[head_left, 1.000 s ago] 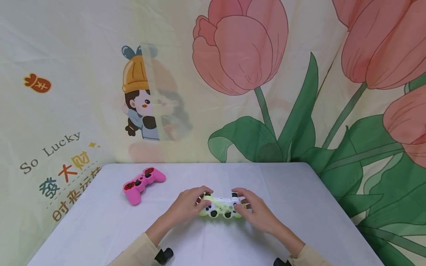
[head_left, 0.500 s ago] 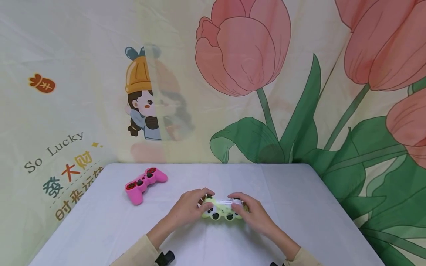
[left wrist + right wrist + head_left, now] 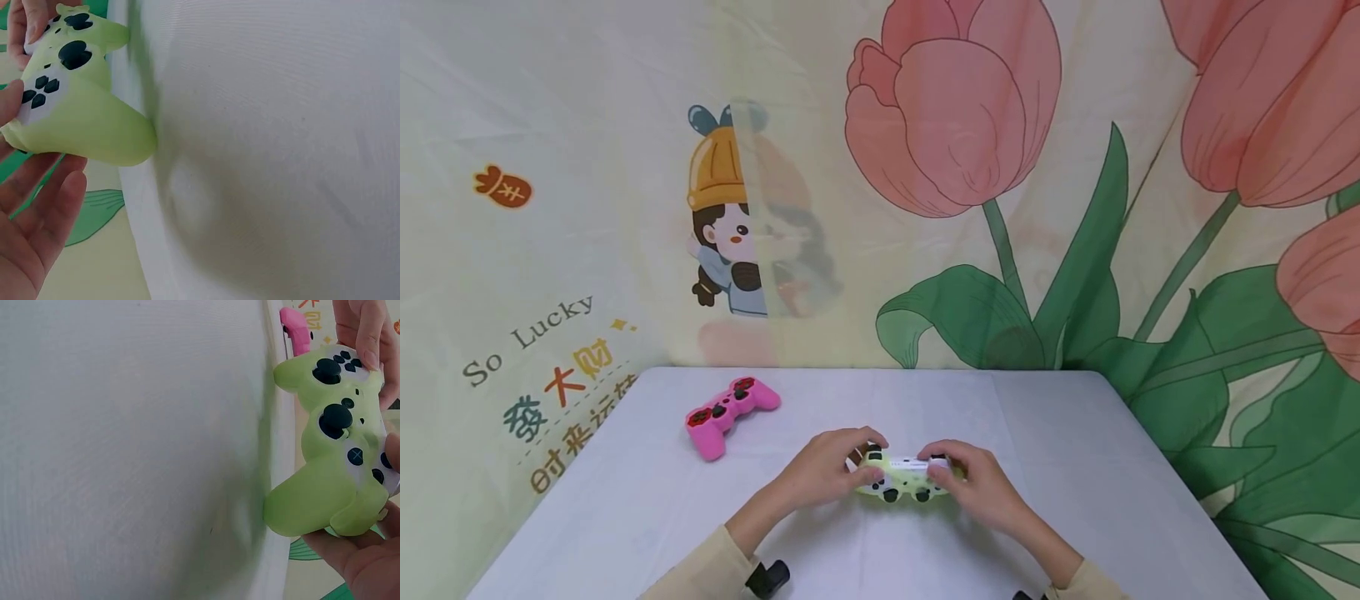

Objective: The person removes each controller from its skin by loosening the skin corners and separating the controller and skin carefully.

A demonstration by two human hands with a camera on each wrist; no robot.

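Observation:
A game controller [image 3: 910, 477] in a light green cover, with white button areas and black thumbsticks, is held near the table's middle. My left hand [image 3: 829, 468] grips its left end, thumb on top by the direction buttons and fingers at the far edge and underneath. At the other end, my right hand [image 3: 981, 483] holds it the same way, thumb over the action buttons. In the right wrist view, the cover's corner [image 3: 359, 512] bulges in a fold near the right hand's fingers. The controller's handles [image 3: 128, 140] point down close over the white cloth.
A pink game controller [image 3: 730, 417] with red and black buttons lies at the table's back left. The table [image 3: 1060, 450] has a white cloth, and a printed tulip curtain [image 3: 955, 125] hangs behind its far edge.
The green controller has come slightly nearer and tipped, so more of its far edge shows. Both hands stay on it, the right fingertips a little lower. The whole view has shifted slightly.

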